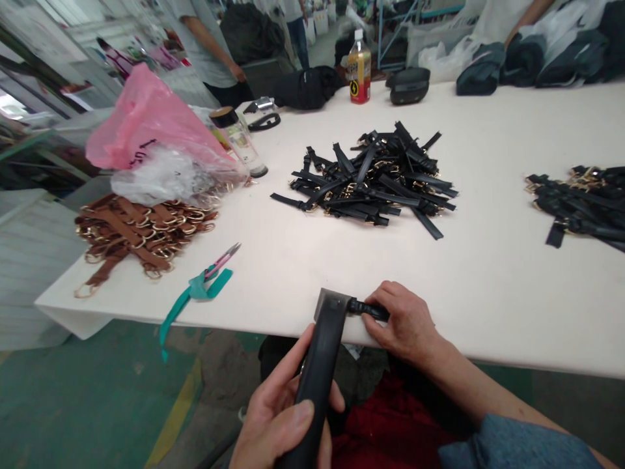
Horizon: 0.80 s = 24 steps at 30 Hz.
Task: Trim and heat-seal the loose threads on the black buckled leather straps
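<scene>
My left hand (283, 404) is closed around a long, wide black strap (322, 365) that looks like leather. A greyish see-through piece (328, 301) wraps its far end, at the table's front edge. My right hand (400, 319) pinches a short black strap (367, 307) with a loop, its tip meeting the end of the wide strap. Whether the two are joined, I cannot tell. Beyond the hands lies a heap of short black straps (371, 185) with gold-coloured metal fittings. A second black strap pile (586, 202) is at the right.
Pink-handled thread snips (222, 260) with a teal ribbon (198, 286) lie left on the white table (273, 273). Brown straps (131, 231) sit under a pink plastic bag (156, 124). A clear bottle (244, 143), a drink bottle (359, 68) and a black case (409, 86) stand farther back. People stand behind.
</scene>
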### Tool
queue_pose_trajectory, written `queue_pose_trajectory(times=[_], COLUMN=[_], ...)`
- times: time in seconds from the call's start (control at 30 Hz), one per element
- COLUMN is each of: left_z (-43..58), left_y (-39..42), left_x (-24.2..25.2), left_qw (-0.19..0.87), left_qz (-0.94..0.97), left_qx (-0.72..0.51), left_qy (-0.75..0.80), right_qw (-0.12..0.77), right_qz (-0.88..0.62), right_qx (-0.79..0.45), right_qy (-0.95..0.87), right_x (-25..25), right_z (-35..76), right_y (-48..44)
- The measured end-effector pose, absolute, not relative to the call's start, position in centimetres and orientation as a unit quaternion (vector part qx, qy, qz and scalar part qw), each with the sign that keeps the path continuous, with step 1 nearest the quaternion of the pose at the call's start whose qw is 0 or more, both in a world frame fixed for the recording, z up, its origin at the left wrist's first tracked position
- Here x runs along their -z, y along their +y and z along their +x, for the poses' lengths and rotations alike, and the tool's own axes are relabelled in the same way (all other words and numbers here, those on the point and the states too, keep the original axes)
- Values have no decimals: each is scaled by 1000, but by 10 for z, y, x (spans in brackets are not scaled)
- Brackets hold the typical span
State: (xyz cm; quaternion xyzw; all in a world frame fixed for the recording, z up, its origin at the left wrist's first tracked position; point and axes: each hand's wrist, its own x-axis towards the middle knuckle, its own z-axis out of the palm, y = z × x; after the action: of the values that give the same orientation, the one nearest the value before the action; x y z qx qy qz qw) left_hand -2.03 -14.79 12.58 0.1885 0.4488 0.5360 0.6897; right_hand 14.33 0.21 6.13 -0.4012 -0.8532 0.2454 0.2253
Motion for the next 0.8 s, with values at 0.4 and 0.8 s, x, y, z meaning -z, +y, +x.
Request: queue_pose_trajectory(times=[0.4,0.8], left_z=[-23,-23], left_y=[-139,-130], left_x=[-126,-123], left_qw=[687,659], left_qz=[178,206], left_qx=[-553,-589], left_qy=[436,419], right_qw=[202,186], right_qz=[-404,-416], right_qx=[-227,-168], right_qy=[-863,-874], right_x=[-67,-69], right_z=[144,147], right_y=[1,-4])
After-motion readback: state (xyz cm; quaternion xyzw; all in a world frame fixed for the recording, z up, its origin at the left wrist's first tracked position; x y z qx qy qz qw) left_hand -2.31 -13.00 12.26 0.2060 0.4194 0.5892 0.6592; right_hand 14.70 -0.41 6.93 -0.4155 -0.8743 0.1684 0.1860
